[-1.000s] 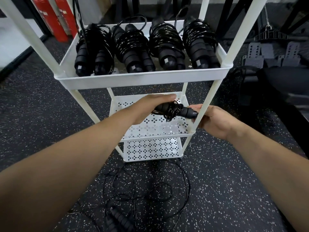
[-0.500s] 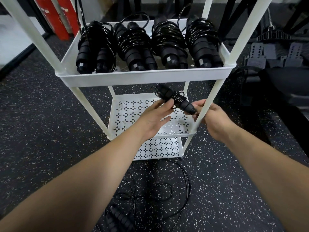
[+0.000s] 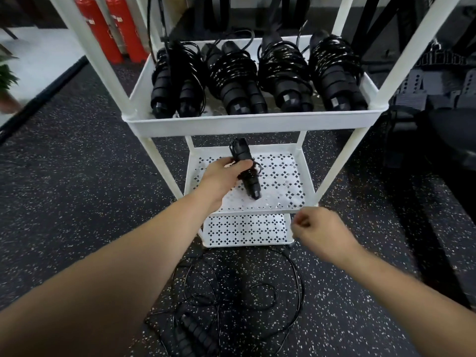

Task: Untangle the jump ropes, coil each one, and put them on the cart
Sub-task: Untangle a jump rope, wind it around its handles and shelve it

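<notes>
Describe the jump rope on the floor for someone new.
Find the white cart. On the speckled floor before its base lies a black jump rope. Unlike the four top-tray bundles and the one the left hand holds, it sprawls uncoiled.

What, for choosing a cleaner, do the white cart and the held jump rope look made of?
Cart: probably painted sheet metal, matte white; its lower shelves are thin with punched diamond holes. Held jump rope: handle likely matte black foam or rubber, ribbed; cord thin, perhaps plastic-coated.
</notes>
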`<state>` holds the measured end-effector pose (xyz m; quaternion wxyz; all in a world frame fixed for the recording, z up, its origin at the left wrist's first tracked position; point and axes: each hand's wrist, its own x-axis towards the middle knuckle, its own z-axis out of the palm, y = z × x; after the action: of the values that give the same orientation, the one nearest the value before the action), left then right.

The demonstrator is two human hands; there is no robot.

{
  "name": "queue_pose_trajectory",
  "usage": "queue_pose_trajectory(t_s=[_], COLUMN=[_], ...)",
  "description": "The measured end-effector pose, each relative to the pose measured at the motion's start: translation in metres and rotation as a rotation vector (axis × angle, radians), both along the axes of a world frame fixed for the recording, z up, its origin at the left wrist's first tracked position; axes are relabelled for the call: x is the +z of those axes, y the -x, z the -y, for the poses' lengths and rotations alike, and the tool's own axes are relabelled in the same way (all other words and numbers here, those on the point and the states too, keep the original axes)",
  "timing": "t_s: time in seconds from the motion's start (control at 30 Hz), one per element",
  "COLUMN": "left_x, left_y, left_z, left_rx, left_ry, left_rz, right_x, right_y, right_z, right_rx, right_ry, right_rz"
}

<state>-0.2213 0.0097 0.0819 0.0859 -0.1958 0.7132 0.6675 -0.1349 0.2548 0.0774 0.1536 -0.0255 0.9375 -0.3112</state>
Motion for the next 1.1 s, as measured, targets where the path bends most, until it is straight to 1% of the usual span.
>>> queue_pose_trajectory(t_s=[0.07,0.17,0.2,0.33,0.4,0.57,0.6,0.67,0.73,0.87,0.97,1.0,1.1], left_x=[0.001,-0.003,-0.002,0.0,0.0,-0.007,-0.006,-0.008,-0.011,-0.018,-0.021,-0.021,-0.024], left_y=[-0.002,-0.003,-0.005,-0.009,-0.011,-0.014,-0.016,-0.019,-0.02,-0.021,-0.017,-0.016,-0.017], left_z=[0.008,0.019,0.022,0.025,0.025,0.028,0.028,0.029,0.029,0.027,0.03,0.031,0.03], left_rx=[0.042,0.069,0.081,0.125,0.148,0.199,0.197,0.218,0.201,0.153,0.172,0.189,0.215], left_ry=[0.064,0.101,0.093,0.139,0.186,0.344,0.358,0.398,0.489,0.623,0.604,0.589,0.556], left_rz=[-0.014,-0.007,0.002,0.017,0.012,0.035,0.032,-0.004,-0.043,-0.034,-0.025,-0.019,-0.054], right_x=[0.007,0.012,0.011,-0.003,-0.014,-0.018,-0.017,-0.016,-0.017,-0.022,-0.019,-0.019,-0.023], right_y=[0.002,0.019,0.027,0.054,0.062,0.071,0.072,0.075,0.078,0.085,0.086,0.086,0.086], right_z=[0.024,0.061,0.072,0.113,0.129,0.148,0.15,0.151,0.152,0.157,0.159,0.159,0.158], right_rx=[0.057,-0.028,-0.04,-0.011,0.032,-0.005,-0.015,-0.066,-0.107,-0.115,-0.154,-0.161,-0.135], right_ry=[0.052,0.169,0.181,0.223,0.217,0.265,0.297,0.474,0.602,0.614,0.728,0.722,0.557], right_rz=[-0.056,-0.198,-0.205,-0.039,-0.034,-0.034,-0.02,0.071,0.138,0.196,0.272,0.256,0.129])
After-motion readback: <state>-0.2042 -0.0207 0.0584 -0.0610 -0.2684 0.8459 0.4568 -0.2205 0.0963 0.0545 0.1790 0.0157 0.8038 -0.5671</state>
